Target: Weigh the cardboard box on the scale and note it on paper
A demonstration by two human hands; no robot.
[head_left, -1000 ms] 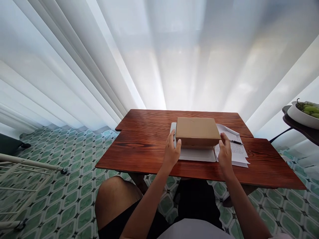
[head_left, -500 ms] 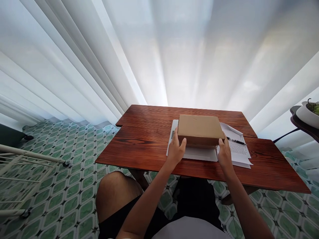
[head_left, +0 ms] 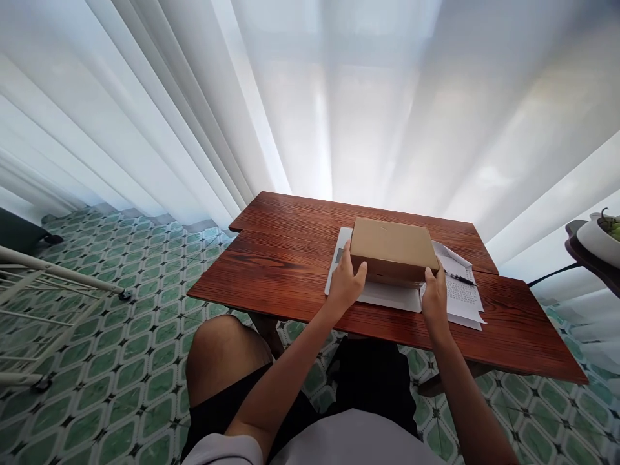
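A flat brown cardboard box (head_left: pixel 393 248) rests on a white laptop-like slab (head_left: pixel 387 296) on a red-brown wooden table (head_left: pixel 281 268). My left hand (head_left: pixel 349 281) grips the box's near left corner, thumb against its front side. At the near right corner my right hand (head_left: pixel 434 294) holds the box with its fingers pressed to the side. Printed sheets of paper (head_left: pixel 462 294) lie under and to the right of the box, and a black pen (head_left: pixel 458 278) lies across them.
White curtains hang behind the table. The floor has green patterned tiles (head_left: pixel 121 323). A white metal rack (head_left: pixel 43 284) stands at the left. A small dark side table with a white bowl of green fruit (head_left: pixel 603 236) is at the far right. My bare knee (head_left: pixel 223 355) shows below the table edge.
Both hands have moved from just beside the box to gripping its near corners. The view has shifted a little, so the table sits higher in the picture.
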